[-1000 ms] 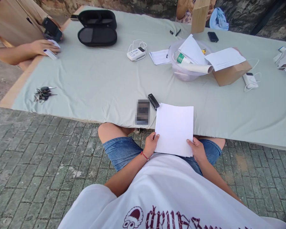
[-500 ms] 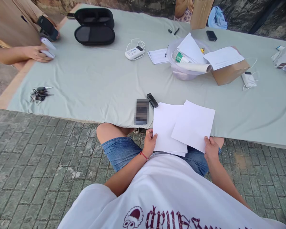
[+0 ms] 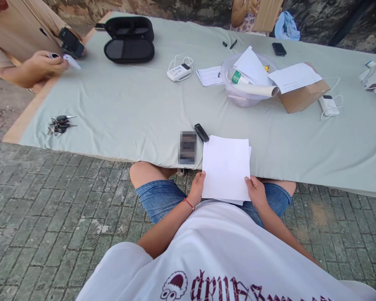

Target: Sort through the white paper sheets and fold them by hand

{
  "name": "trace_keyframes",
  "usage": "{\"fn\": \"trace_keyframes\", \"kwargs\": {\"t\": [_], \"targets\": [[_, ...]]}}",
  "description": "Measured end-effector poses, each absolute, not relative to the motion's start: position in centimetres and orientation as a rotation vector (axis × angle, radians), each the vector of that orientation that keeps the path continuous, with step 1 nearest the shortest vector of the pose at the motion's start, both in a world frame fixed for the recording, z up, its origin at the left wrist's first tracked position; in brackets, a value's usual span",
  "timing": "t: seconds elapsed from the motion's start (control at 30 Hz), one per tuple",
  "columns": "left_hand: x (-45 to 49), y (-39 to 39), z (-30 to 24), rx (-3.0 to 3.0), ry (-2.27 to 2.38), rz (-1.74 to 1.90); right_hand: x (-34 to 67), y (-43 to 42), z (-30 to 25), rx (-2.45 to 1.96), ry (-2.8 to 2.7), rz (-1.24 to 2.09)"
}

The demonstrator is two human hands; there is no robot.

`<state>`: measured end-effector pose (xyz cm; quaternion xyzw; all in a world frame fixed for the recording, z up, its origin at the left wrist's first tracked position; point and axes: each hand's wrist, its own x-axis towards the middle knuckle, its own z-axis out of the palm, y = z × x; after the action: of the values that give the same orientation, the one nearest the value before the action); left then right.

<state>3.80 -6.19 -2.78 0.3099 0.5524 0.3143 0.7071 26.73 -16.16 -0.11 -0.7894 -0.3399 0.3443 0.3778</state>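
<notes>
A stack of white paper sheets [image 3: 226, 167] extends from above my lap onto the table's near edge. My left hand [image 3: 196, 187] is closed on the stack's left edge, thumb on top. On the opposite side, my right hand [image 3: 256, 191] grips the right edge, its thumb over the top sheet. The sheets are nearly lined up; lower ones peek out at the right and bottom. Just beyond the upper left corner lies a black stapler [image 3: 201, 133]. Beside it is a dark rectangular object [image 3: 188, 147], blurred by pixelation.
The cloth-covered table [image 3: 128, 108] holds keys [image 3: 61, 125], an open black case [image 3: 129, 50], a white corded device [image 3: 179, 72], a plastic basin [image 3: 238, 100] of papers and a cardboard box [image 3: 303, 98]. At the left, another person's hand [image 3: 47, 65] holds a white object.
My right hand has moved left, bringing the separate, tilted sheet over the stack and roughly square with it. My left hand keeps its hold. The other person's hands at the left have shifted.
</notes>
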Motion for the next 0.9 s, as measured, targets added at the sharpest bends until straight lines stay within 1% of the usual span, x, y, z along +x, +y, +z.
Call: {"fn": "trace_keyframes", "kwargs": {"t": [0.1, 0.2, 0.27, 0.37, 0.53, 0.6, 0.8, 0.9], "targets": [[4.0, -6.2, -2.7, 0.636, 1.144, 0.617, 26.7, -16.3, -0.2, -2.099, -0.949, 0.857], [4.1, -6.4, -3.0, 0.638, 1.105, 0.537, 27.6, -16.9, -0.7, -2.204, -0.946, 0.711], [4.1, -6.6, -3.0, 0.650, 1.099, 0.506, 28.5, -17.4, -1.1, -2.255, -0.894, 0.717], [4.0, -6.8, -2.9, 0.664, 1.042, 0.455, 29.3, -17.9, -1.8, -2.196, -0.713, 0.930], [3.9, -6.3, -2.4, 0.588, 0.944, 0.365, 28.6, -17.4, -1.9, -1.695, -0.410, 1.288], [3.9, -5.5, -2.3, 0.497, 0.948, 0.356, 28.3, -17.2, -1.7, -1.594, -0.374, 1.358], [4.4, -3.3, -3.1, 0.341, 0.895, 0.296, 28.6, -17.8, -0.9, -1.519, -0.342, 1.559], [5.2, -3.5, -3.8, 0.369, 0.903, 0.235, 29.2, -17.6, -1.1, -1.493, -0.267, 1.557]]}}
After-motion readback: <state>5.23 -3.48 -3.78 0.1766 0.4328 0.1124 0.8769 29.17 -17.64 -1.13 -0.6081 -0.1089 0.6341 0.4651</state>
